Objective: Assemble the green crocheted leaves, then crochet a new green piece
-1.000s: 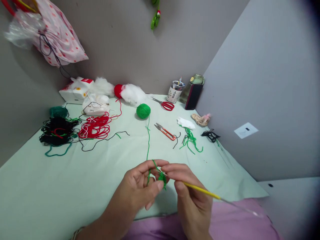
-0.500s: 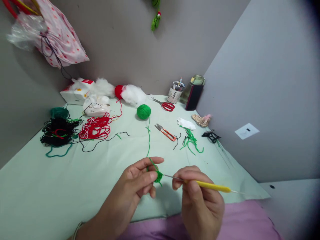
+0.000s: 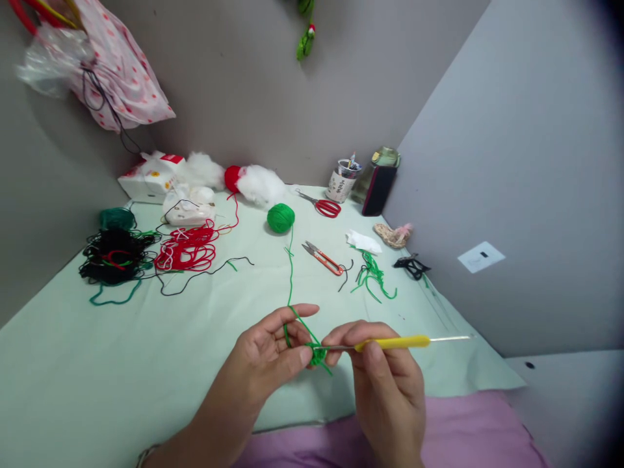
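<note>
My left hand (image 3: pixel 273 351) pinches a small green crochet piece (image 3: pixel 318 355) between thumb and fingers, with the green yarn strand (image 3: pixel 290 273) looped over its index finger. That strand runs back across the table to a green yarn ball (image 3: pixel 281 218). My right hand (image 3: pixel 385 383) is closed on a yellow-handled crochet hook (image 3: pixel 392 342), held nearly level, its metal tip at the green piece. Both hands hover above the near edge of the pale green table (image 3: pixel 146 351).
Orange thread snips (image 3: pixel 322 257) and red scissors (image 3: pixel 319 203) lie beyond the hands. Green yarn scraps (image 3: pixel 373 273) lie right; red (image 3: pixel 188 247) and black (image 3: pixel 114 255) yarn tangles left. White stuffing (image 3: pixel 258 183), a cup (image 3: pixel 342 179) and a bottle (image 3: pixel 377 179) stand at the back.
My right hand swung the hook from tilted down-right to nearly level and brought its tip back against the green piece. The left hand stayed put, still pinching the work.
</note>
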Demonstrator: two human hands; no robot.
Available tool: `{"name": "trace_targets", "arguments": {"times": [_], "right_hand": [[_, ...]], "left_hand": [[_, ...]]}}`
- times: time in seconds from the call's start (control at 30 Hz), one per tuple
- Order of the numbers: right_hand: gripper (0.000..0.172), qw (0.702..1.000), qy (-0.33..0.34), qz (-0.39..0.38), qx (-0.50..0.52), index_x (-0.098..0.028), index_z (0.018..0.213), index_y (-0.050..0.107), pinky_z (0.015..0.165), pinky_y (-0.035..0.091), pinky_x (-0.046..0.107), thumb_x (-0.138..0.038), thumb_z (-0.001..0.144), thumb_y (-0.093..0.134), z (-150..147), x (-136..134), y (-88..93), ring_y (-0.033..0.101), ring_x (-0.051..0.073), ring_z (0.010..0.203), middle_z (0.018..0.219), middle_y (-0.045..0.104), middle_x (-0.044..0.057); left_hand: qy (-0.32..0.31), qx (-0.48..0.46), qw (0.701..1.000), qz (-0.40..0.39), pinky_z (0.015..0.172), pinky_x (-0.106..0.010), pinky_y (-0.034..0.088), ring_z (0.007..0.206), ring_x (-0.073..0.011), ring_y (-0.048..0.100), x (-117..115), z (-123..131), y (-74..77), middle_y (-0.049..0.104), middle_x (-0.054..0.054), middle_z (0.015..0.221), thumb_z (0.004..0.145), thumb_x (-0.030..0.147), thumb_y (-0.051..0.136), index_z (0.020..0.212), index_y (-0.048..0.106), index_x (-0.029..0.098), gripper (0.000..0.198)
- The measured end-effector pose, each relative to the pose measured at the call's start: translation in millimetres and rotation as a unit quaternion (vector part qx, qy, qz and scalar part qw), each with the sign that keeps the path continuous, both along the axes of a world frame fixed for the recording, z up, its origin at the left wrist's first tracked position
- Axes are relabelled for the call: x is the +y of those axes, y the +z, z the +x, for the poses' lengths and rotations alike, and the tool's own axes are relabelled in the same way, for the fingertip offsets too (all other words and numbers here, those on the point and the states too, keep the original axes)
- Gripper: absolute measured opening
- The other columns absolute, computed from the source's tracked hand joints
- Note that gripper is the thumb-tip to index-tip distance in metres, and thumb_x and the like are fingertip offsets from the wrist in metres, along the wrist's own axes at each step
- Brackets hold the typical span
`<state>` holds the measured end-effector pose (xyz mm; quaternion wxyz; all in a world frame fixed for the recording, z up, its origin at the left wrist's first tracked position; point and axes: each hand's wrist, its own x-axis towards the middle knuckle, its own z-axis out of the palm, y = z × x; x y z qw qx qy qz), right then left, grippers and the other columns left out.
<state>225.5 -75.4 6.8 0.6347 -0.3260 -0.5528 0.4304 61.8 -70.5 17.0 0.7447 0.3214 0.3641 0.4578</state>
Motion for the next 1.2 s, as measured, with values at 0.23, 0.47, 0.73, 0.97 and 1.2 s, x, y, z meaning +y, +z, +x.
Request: {"name": "trace_targets", "arguments": {"times": [0.23, 0.47, 0.73, 0.97, 1.2], "right_hand": [[0.029, 0.966, -0.072, 0.150, -0.200, -0.021, 0.117, 0.066, 0.072, 0.061, 0.036, -0.012, 0.101, 0.044, 5.7, -11.3, -3.1, 0.071, 0.022, 0.091, 0.100, 0.074, 0.010], [0.038, 0.853, -0.127, 0.257, -0.436, -0.023, 0.131, 0.063, 0.075, 0.063, 0.030, -0.010, 0.095, 0.058, 8.0, -16.3, -13.2, 0.074, 0.021, 0.095, 0.108, 0.075, 0.010], [0.027, 0.968, -0.128, 0.138, -0.164, -0.023, 0.112, 0.070, 0.065, 0.059, 0.035, -0.018, 0.103, 0.046, 2.5, -12.1, -9.1, 0.068, 0.021, 0.080, 0.088, 0.070, 0.007], [0.030, 0.963, -0.097, 0.126, -0.215, -0.026, 0.117, 0.070, 0.077, 0.062, 0.035, -0.010, 0.099, 0.052, -6.0, -8.7, -7.7, 0.071, 0.021, 0.095, 0.103, 0.074, 0.007], [0.038, 0.916, -0.141, 0.187, -0.326, -0.028, 0.126, 0.071, 0.074, 0.060, 0.031, -0.011, 0.093, 0.062, 1.8, -15.2, -15.8, 0.071, 0.021, 0.094, 0.109, 0.072, 0.007]], "left_hand": [[0.045, 0.047, 0.998, 0.022, 0.082, -0.029, 0.051, 0.083, -0.0166, 0.061, 0.3, 1.1, 3.3, 0.061, 0.000, 0.083, 0.082, 0.023, 0.078, 0.113, 0.076, 0.026, 0.031], [0.035, 0.034, 0.999, 0.002, 0.058, -0.019, 0.047, 0.061, -0.0080, 0.055, 0.0, 4.2, 1.0, 0.060, 0.004, 0.079, 0.076, 0.025, 0.083, 0.125, 0.071, 0.025, 0.050], [-0.034, -0.104, 0.991, -0.082, 0.039, -0.014, 0.019, 0.038, 0.0061, 0.022, 3.6, -2.8, 4.7, 0.056, 0.005, 0.081, 0.083, 0.024, 0.078, 0.119, 0.073, 0.022, 0.037], [0.026, 0.030, 0.999, -0.007, 0.043, -0.017, 0.030, 0.045, 0.0000, 0.038, -2.3, 6.0, 4.1, 0.059, 0.003, 0.081, 0.078, 0.032, 0.084, 0.118, 0.074, 0.024, 0.042], [-0.026, -0.106, 0.990, -0.089, 0.042, -0.016, 0.025, 0.042, -0.0014, 0.024, 2.0, 5.0, -1.2, 0.040, 0.010, 0.056, 0.081, 0.031, 0.081, 0.120, 0.074, 0.020, 0.040]]}}
